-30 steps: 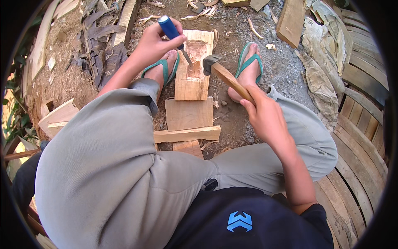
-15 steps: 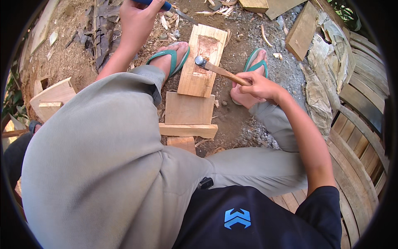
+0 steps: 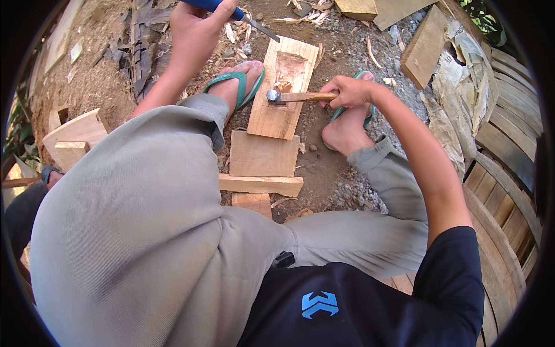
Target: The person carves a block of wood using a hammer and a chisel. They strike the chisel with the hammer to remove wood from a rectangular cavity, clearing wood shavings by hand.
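Note:
Between my feet lies a pale wooden block (image 3: pixel 270 120) with a rough hollow (image 3: pixel 290 70) cut into its upper face. My left hand (image 3: pixel 195 36) is closed round the blue handle of a chisel (image 3: pixel 260 29), whose blade tip is at the block's far left corner; whether it touches I cannot tell. My right hand (image 3: pixel 350 92) grips the wooden handle of a hammer (image 3: pixel 306 97). The hammer's round metal head is over the near end of the hollow, and I cannot tell if it rests on the wood.
Below the block lie a flat board (image 3: pixel 261 155), a wooden strip (image 3: pixel 263 185) and a smaller offcut (image 3: pixel 252 203). Wood shavings (image 3: pixel 303 14) litter the ground beyond. A plank (image 3: pixel 425 49) and crumpled sheeting (image 3: pixel 454 95) lie at right, wood pieces (image 3: pixel 78 136) at left. My sandalled feet flank the block.
My right hand has moved up and slightly left, turning the hammer nearly level, its head a little lower and further left. My left hand and the chisel have shifted slightly right.

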A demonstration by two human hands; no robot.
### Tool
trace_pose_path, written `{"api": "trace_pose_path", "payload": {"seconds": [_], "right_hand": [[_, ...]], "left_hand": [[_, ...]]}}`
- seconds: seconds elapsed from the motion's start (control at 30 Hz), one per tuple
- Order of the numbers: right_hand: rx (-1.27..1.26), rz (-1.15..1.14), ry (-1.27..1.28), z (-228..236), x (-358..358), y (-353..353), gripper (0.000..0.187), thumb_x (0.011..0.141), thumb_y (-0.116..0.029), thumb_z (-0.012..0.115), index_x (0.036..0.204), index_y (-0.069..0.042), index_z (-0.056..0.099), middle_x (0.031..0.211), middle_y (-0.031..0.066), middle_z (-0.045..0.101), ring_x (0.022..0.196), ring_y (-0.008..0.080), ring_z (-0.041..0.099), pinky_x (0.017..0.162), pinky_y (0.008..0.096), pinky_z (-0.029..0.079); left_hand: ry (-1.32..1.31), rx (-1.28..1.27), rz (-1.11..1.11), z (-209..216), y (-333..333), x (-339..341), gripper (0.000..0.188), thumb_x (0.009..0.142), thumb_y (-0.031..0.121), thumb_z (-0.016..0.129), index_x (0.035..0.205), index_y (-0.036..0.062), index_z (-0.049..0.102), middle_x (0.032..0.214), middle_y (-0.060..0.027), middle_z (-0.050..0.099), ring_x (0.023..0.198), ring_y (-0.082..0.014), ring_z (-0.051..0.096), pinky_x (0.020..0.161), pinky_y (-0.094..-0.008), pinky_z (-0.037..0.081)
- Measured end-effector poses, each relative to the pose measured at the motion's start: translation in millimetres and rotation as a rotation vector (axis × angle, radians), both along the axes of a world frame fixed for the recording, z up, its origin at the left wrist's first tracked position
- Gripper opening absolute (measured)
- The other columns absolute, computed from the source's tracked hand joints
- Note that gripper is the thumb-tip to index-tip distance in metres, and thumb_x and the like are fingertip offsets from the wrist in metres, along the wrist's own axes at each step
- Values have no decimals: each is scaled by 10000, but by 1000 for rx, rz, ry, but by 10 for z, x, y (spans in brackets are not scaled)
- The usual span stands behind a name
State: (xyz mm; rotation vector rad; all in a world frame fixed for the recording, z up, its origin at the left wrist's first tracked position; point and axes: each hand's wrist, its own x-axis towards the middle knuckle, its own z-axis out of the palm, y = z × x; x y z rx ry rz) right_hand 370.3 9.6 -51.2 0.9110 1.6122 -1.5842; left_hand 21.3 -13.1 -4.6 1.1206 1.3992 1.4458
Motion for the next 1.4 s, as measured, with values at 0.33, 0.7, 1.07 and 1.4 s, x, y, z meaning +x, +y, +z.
{"api": "trace_pose_path", "payload": {"seconds": [0.33, 0.7, 1.07, 1.4], "right_hand": [[80, 103, 67, -234, 65, -10, 104, 853, -118, 658, 906, -28, 655, 741, 23, 636, 731, 150, 574, 696, 354, 467], [236, 175, -136, 438, -7, -9, 154, 844, -143, 650, 945, -31, 682, 761, 121, 665, 719, 251, 615, 696, 426, 476], [328, -904, 59, 522, -405, -896, 365, 1086, -405, 490, 946, -70, 467, 661, -32, 435, 379, 84, 392, 324, 255, 312], [112, -953, -139, 621, -786, -1562, 476, 1096, -445, 389, 998, 5, 511, 637, 96, 543, 397, 198, 551, 352, 345, 447]], "left_hand": [[-78, 4, -43, 24, -18, 37, 158, 931, 49, 716, 972, 45, 564, 823, -41, 648, 747, -128, 677, 687, -277, 556], [12, -29, -57, 85, -90, 13, 161, 925, 80, 745, 967, 53, 592, 818, -29, 668, 712, -95, 649, 656, -261, 530], [67, -55, -132, 8, -128, 111, 183, 903, 84, 772, 974, 66, 604, 811, 0, 654, 702, -61, 617, 614, -228, 494], [36, -45, -106, -7, -77, 206, 158, 911, 65, 749, 963, 58, 600, 809, -4, 656, 702, -67, 619, 620, -233, 498]]}}
